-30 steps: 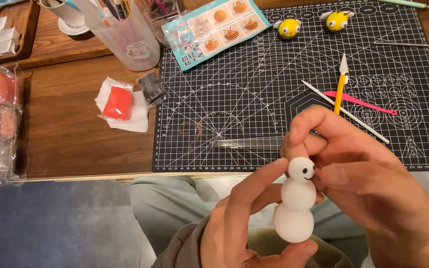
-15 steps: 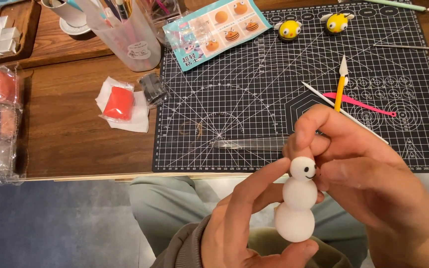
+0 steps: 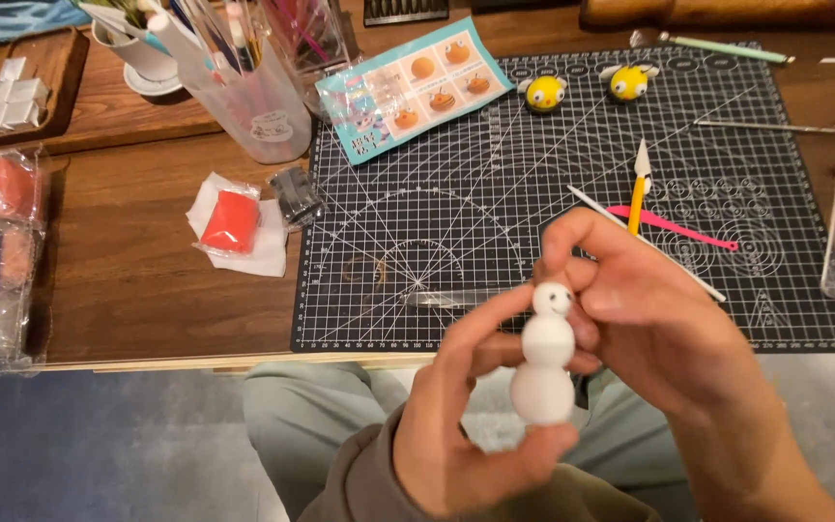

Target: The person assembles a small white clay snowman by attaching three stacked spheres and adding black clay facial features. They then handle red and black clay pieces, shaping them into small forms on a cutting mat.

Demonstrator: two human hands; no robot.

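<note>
- snowman point(image 3: 545, 353), three stacked white clay balls with a tiny face on the top one, is held upright over the lap, just in front of the near edge of the mat point(image 3: 727, 319).
- left hand point(image 3: 466, 425) is curled part-closed round it from below, thumb at the base ball, fingers behind the middle.
- right hand point(image 3: 649, 319) is pinched nearly closed on the head, fingertips over the top ball.
- on the mat: two yellow bees point(image 3: 587, 87) at its far edge, an orange tool point(image 3: 638, 188) and a pink tool point(image 3: 674, 227) right of centre; red clay point(image 3: 231, 220) lies just left of the mat.
- risk, as a judgement: soft clay may dent or the face smear if the pinch tightens; the head could shear off the middle ball if twisted; a loose lower grip could drop it to the lap.
</note>
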